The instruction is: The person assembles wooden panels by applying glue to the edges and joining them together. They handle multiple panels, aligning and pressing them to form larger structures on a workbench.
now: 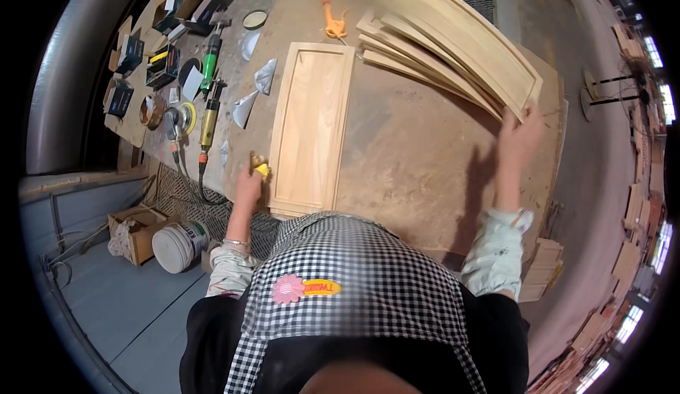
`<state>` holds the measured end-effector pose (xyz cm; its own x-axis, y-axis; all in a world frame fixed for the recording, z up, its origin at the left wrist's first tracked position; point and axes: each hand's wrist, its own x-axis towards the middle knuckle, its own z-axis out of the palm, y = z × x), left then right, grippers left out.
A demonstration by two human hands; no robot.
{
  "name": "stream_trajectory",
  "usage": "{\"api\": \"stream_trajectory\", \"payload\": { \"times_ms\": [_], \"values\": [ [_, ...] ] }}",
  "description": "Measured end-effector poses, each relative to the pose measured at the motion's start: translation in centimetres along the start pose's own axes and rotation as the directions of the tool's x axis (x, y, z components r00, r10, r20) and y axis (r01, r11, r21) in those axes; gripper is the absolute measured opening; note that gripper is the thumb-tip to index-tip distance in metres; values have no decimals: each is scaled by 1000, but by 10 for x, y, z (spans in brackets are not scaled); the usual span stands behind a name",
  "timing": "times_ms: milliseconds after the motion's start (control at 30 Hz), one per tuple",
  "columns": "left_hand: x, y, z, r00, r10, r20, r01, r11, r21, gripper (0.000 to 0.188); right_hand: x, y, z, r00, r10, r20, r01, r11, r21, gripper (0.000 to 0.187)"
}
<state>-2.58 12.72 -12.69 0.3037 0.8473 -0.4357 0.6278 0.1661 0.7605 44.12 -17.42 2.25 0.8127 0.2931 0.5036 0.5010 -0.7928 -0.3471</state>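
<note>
My right hand grips the near corner of the uppermost cabinet door panel, a pale wooden one with a raised frame. That panel is tilted and slightly blurred, above a fanned stack of similar panels at the far right of the table. Another framed wooden panel lies lengthwise in front of me, with a further wooden edge showing beneath it. Just left of its near end, my left hand is closed around a small yellow and brown piece, whose kind I cannot make out.
An orange air blow gun lies at the table's far side. Along the left are a green power tool, a yellow one, a round sander, folded grey sheets and several small boxes. A white bucket stands below.
</note>
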Motion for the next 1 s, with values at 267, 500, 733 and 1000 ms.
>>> {"api": "stream_trajectory", "payload": {
  "times_ms": [267,500,733,1000],
  "values": [
    [-61,15,46,910,67,410,7,984,-178,52,-259,-40,83,430,38,902,-653,703,282,55],
    [-68,30,48,906,44,421,128,920,-371,54,-208,-57,62,319,-55,946,-844,438,310,43],
    [-42,29,-16,953,-154,260,279,779,-561,20,-141,-106,-35,801,-307,513,194,945,263,43],
    [-23,25,-43,994,-104,-43,25,574,-819,16,-236,-82,-3,754,-520,402,479,853,206,57]
  ]
}}
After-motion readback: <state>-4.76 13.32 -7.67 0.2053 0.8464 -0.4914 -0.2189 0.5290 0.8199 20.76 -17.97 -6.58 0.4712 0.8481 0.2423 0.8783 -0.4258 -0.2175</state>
